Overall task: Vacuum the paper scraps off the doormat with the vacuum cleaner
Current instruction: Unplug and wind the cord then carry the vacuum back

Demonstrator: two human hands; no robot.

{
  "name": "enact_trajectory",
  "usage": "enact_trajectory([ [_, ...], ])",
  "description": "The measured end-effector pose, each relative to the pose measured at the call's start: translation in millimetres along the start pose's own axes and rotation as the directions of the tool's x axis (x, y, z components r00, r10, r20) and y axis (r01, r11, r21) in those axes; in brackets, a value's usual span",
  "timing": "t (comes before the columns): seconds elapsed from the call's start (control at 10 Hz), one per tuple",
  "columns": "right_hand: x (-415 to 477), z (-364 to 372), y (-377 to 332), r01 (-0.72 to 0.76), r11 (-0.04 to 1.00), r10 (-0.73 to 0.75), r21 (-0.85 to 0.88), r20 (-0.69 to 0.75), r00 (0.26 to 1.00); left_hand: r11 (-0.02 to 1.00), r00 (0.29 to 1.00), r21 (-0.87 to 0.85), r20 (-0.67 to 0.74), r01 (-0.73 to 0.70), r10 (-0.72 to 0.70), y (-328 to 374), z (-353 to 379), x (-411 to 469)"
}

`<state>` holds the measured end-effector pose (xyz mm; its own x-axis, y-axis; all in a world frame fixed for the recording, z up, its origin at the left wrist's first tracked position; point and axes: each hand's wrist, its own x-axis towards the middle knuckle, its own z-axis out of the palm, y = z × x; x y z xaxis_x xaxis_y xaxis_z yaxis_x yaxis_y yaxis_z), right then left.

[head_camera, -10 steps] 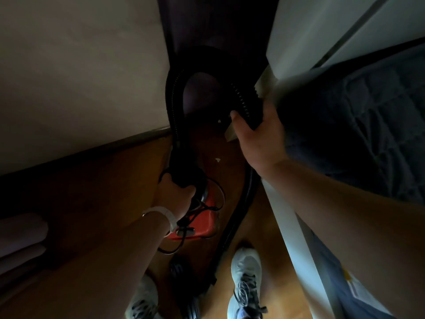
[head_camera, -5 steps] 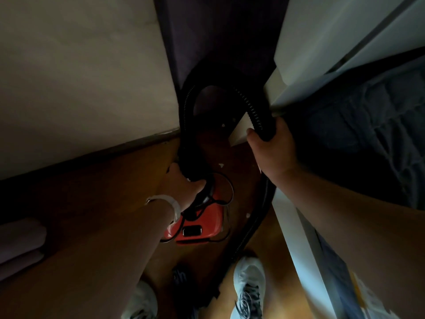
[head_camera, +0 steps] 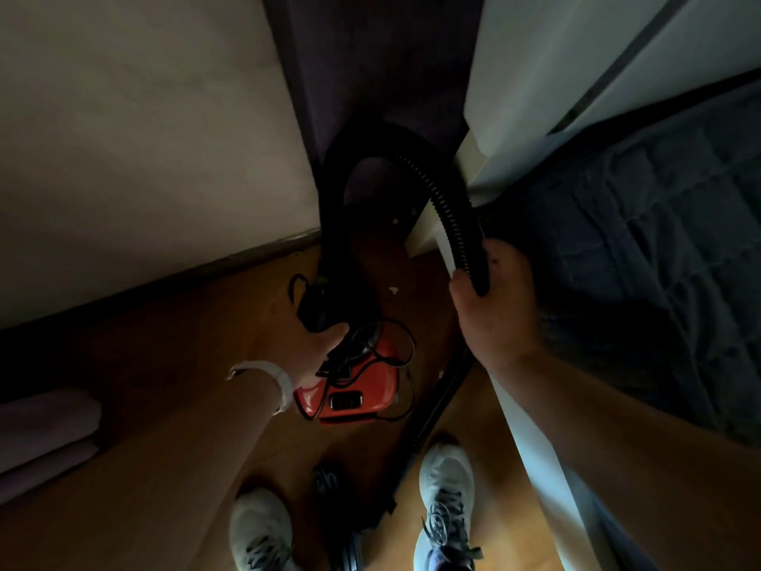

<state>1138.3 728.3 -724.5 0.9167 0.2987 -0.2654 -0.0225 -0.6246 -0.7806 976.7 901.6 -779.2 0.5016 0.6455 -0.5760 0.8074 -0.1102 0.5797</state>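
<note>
I read this as setup only. My right hand [head_camera: 494, 307] grips the black ribbed hose [head_camera: 447, 212]; my left hand [head_camera: 325, 344] clasps its dark end above the red plastic vacuum cleaner [head_camera: 358, 389]. Beyond it, white paper scraps [head_camera: 393, 289] lie unvacuumed; doormat indistinct.

Vacuum cleaner body [head_camera: 358, 391] on floor [head_camera: 173, 331], ahead of two shoes [head_camera: 447, 492]. Hose [head_camera: 453, 216] arching above it, between left hand [head_camera: 325, 344] at left end and right hand [head_camera: 494, 307] at right. Wall [head_camera: 144, 138] left; bed [head_camera: 659, 261] right. Paper scrap [head_camera: 393, 289] on floor beneath arch.
</note>
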Motion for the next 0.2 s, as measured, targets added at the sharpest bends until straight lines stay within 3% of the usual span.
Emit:
enact_trajectory([
  [0.1, -24, -11, 4, -0.026, 0.992, 0.036, -0.120, 0.081, 0.996, 0.997, 0.997, 0.027, 0.014, -0.074, 0.074, 6, -21, -16],
  [0.2, -52, -24, -4, 0.065, 0.969, -0.017, -0.239, 0.198, 0.980, 0.987, 0.988, 0.032, 0.011, -0.156, 0.156, 22, -43, -43],
])
